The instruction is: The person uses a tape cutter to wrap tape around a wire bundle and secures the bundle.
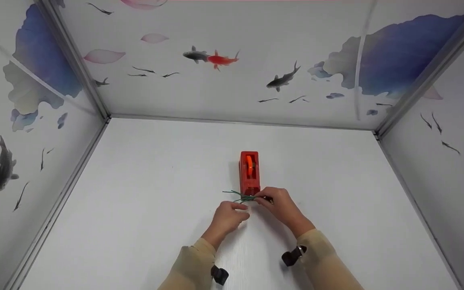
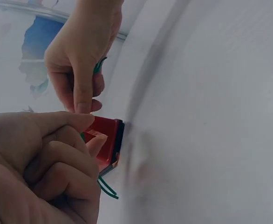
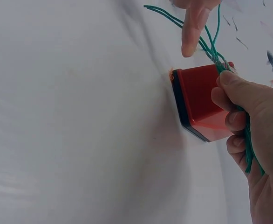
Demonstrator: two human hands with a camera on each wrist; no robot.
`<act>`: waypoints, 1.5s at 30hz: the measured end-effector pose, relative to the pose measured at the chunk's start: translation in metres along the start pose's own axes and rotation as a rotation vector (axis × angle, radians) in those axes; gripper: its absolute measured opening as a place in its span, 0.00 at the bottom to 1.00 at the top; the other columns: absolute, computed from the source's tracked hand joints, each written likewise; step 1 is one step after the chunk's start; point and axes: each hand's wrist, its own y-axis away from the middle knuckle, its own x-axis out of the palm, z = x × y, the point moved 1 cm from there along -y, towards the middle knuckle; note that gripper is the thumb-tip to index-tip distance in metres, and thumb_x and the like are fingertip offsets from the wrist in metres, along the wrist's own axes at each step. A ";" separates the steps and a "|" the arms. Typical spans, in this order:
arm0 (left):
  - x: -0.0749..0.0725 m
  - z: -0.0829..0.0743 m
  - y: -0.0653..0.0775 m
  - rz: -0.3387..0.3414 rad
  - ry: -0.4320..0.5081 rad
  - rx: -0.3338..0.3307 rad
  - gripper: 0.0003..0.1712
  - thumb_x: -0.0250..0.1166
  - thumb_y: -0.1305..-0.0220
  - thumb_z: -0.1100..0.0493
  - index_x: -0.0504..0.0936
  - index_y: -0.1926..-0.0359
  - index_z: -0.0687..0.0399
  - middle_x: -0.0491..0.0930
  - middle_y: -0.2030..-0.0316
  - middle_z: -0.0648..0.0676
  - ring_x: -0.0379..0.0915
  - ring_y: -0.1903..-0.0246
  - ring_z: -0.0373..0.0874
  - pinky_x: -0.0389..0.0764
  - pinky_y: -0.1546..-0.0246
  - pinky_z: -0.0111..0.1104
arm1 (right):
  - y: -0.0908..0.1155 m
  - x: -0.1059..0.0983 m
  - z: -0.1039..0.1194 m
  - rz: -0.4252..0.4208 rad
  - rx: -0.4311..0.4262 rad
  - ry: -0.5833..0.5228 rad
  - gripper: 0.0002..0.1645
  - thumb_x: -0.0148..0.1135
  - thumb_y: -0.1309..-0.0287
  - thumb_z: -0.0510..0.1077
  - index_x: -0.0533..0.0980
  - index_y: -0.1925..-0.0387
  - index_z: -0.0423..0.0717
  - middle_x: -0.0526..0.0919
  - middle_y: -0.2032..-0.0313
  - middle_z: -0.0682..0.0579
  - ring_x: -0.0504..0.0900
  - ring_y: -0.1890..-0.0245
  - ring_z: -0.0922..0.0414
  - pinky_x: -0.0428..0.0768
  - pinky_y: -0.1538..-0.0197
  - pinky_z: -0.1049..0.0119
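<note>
A bundle of thin green strands (image 1: 248,197) crosses the near end of a red tape dispenser (image 1: 249,173) with an orange wheel. My right hand (image 1: 280,203) pinches the bundle between thumb and fingers. In the right wrist view, loose strand ends (image 3: 167,16) fan out beyond the pinch, and the rest of the bundle (image 3: 248,144) runs down along the palm. Something shiny is round the strands near the thumb; its kind is unclear. My left hand (image 1: 228,217) is just short of the loose ends, thumb and index finger apart, the other fingers loosely curled (image 2: 64,158).
The dispenser stands on a white tabletop (image 1: 167,169). White panels printed with fish and petals (image 1: 232,96) rise at the back and both sides, with metal edging (image 1: 95,92) at the corners. Dark wrist cameras (image 1: 290,257) hang from both sleeves.
</note>
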 end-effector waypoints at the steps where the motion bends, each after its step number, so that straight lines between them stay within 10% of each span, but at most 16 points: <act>1: -0.001 -0.001 0.000 0.013 -0.012 -0.015 0.16 0.71 0.37 0.57 0.88 0.50 0.57 0.83 0.50 0.58 0.77 0.58 0.47 0.80 0.62 0.37 | 0.000 0.000 0.000 -0.001 0.004 -0.006 0.09 0.72 0.37 0.41 0.89 0.56 0.54 0.89 0.63 0.60 0.83 0.64 0.64 0.85 0.54 0.68; 7: 0.001 0.000 0.009 0.131 -0.078 -0.040 0.13 0.72 0.39 0.55 0.88 0.57 0.57 0.81 0.65 0.53 0.71 0.69 0.43 0.69 0.75 0.32 | 0.003 0.001 -0.002 -0.021 0.010 -0.017 0.09 0.72 0.38 0.41 0.89 0.57 0.54 0.89 0.64 0.61 0.83 0.64 0.63 0.85 0.54 0.69; 12: -0.003 -0.009 0.022 0.135 -0.312 0.057 0.09 0.74 0.40 0.53 0.89 0.63 0.53 0.84 0.66 0.51 0.74 0.69 0.44 0.74 0.71 0.36 | 0.002 0.000 0.001 -0.006 0.013 -0.010 0.09 0.72 0.38 0.40 0.89 0.57 0.53 0.88 0.65 0.60 0.82 0.65 0.63 0.84 0.56 0.70; 21: -0.020 -0.056 0.010 -0.241 -0.789 0.512 0.14 0.78 0.40 0.53 0.90 0.53 0.44 0.84 0.64 0.47 0.74 0.63 0.42 0.77 0.62 0.34 | -0.001 -0.003 0.003 -0.031 -0.015 -0.011 0.08 0.72 0.39 0.39 0.89 0.58 0.52 0.89 0.65 0.60 0.82 0.66 0.65 0.84 0.57 0.70; 25: -0.022 -0.058 -0.005 -0.253 -0.930 0.563 0.17 0.79 0.42 0.49 0.91 0.52 0.40 0.88 0.59 0.45 0.75 0.58 0.43 0.76 0.57 0.36 | -0.001 -0.002 0.003 -0.040 -0.022 -0.021 0.08 0.72 0.39 0.39 0.89 0.59 0.52 0.89 0.66 0.59 0.82 0.67 0.65 0.84 0.58 0.70; 31: -0.020 -0.046 -0.019 -0.139 -0.929 0.521 0.14 0.80 0.44 0.51 0.92 0.56 0.41 0.88 0.68 0.44 0.71 0.66 0.40 0.71 0.62 0.33 | 0.000 -0.004 0.004 -0.041 -0.015 -0.037 0.09 0.73 0.39 0.40 0.89 0.58 0.54 0.89 0.65 0.61 0.82 0.67 0.65 0.84 0.58 0.70; 45: -0.019 -0.031 -0.027 -0.183 -0.913 0.612 0.12 0.73 0.35 0.51 0.91 0.51 0.34 0.88 0.69 0.46 0.75 0.72 0.40 0.76 0.66 0.31 | 0.000 -0.007 0.006 -0.046 -0.047 -0.022 0.11 0.73 0.39 0.40 0.89 0.55 0.54 0.89 0.64 0.60 0.82 0.66 0.65 0.84 0.59 0.70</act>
